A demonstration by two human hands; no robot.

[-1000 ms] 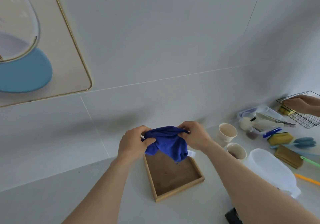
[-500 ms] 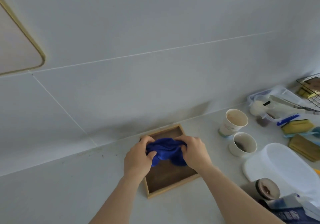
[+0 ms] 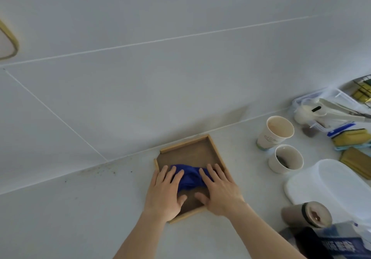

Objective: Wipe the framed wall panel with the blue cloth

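The blue cloth [image 3: 189, 177] lies bunched in a shallow wooden tray [image 3: 190, 148] on the counter. My left hand [image 3: 165, 192] and my right hand [image 3: 217, 188] lie flat on it with fingers spread, pressing it down from either side. Only a gold-edged corner of the framed wall panel [image 3: 9, 44] shows, at the far left edge high on the wall.
Right of the tray stand a paper cup [image 3: 275, 132] and a white mug [image 3: 286, 158]. Beyond them are a white plastic lid [image 3: 331, 186], yellow sponges [image 3: 351, 138], a clear box with tongs [image 3: 321, 108], a wire rack [image 3: 363, 88] and a lying tumbler [image 3: 309, 214].
Both hands brought the cloth down from mid-air into the tray and flattened onto it. The view tilted down and right, so the framed panel slid almost out of sight.
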